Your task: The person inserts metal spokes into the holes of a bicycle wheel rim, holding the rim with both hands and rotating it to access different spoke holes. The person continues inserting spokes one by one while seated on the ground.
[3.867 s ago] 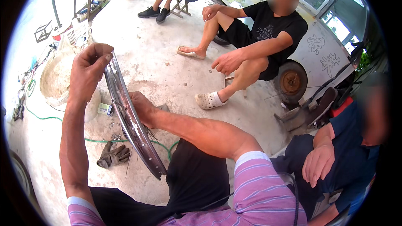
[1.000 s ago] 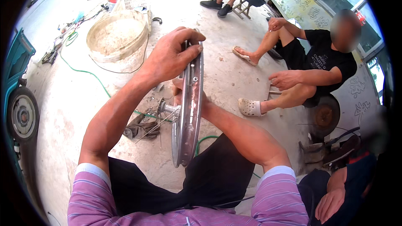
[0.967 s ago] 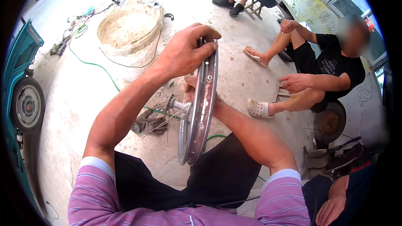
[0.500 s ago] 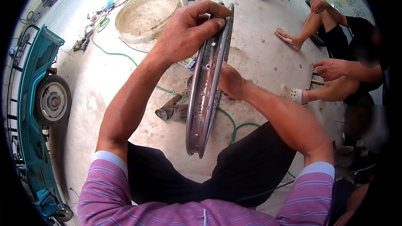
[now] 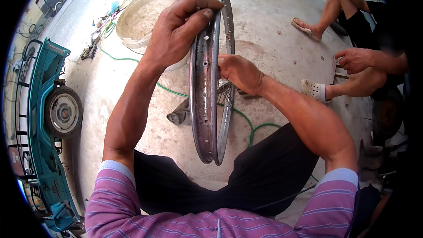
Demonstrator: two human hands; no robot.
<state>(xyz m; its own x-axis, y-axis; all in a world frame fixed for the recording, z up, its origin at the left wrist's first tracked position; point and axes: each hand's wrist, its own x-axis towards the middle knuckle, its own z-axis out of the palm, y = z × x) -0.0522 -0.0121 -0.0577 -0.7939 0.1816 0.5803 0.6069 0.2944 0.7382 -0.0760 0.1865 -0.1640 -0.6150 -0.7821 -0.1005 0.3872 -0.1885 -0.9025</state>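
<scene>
A bare metal wheel rim (image 5: 205, 105) stands upright in front of me, its outer channel with a row of holes turned my way. My left hand (image 5: 180, 26) grips the top of the rim, thumb and fingers closed over its edge. Beside the rim's inner side is my right hand (image 5: 242, 74), its fingers curled in behind the near part of the rim. Their tips are hidden, so what they hold does not show. Thin spokes (image 5: 225, 89) appear inside the rim just below this hand.
Beyond my left hand is a large round tub (image 5: 141, 17) of cloudy water. A green hose (image 5: 253, 128) curls over the floor near a grey glove (image 5: 178, 113). A teal cart (image 5: 42, 128) stands at left. Another person's hand (image 5: 352, 61) and legs are at right.
The rim has turned, so its far side now shows to the right of the near part. Both hands stay at the rim; the left has shifted slightly left. My view has tilted somewhat.
</scene>
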